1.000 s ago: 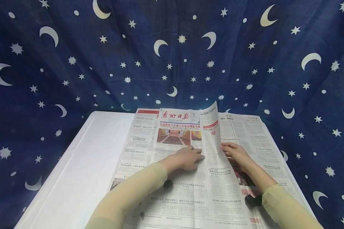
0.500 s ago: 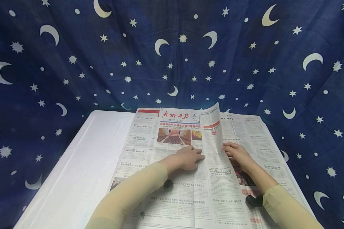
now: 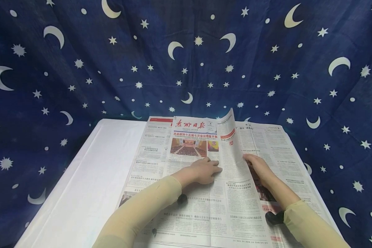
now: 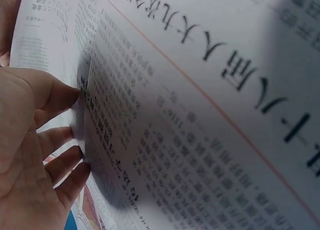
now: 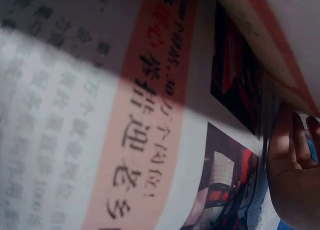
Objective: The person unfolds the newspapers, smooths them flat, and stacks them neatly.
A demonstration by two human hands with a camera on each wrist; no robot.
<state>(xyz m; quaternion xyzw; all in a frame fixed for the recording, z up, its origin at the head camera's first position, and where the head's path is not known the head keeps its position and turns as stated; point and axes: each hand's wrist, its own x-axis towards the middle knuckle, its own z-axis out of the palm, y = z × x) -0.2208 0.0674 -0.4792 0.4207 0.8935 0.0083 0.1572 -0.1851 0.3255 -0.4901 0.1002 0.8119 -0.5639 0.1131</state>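
Observation:
A newspaper (image 3: pixel 189 203) with a red masthead lies spread in layers. Its upper front page (image 3: pixel 232 162) is raised along the right side, the far corner curling up. My left hand (image 3: pixel 204 171) rests on the middle of this page; in the left wrist view its slightly bent fingers (image 4: pixel 70 162) touch the paper. At the raised edge is my right hand (image 3: pixel 261 172), its fingertips partly hidden by the sheet. The right wrist view has the right hand (image 5: pixel 295 175) beneath the lifted paper, fingers loosely extended and no clear pinch.
The newspaper lies on a white table (image 3: pixel 86 182), whose bare left part shows. More printed sheets (image 3: pixel 279 155) extend under the raised page to the right. A dark blue curtain (image 3: pixel 186 51) with moons and stars hangs behind. Dark wrist devices (image 3: pixel 274 217) sit under the sleeves.
The right hand has shifted slightly right, and its fingers show less beyond the page edge. The raised corner swayed right, then back left. The left hand stays in place.

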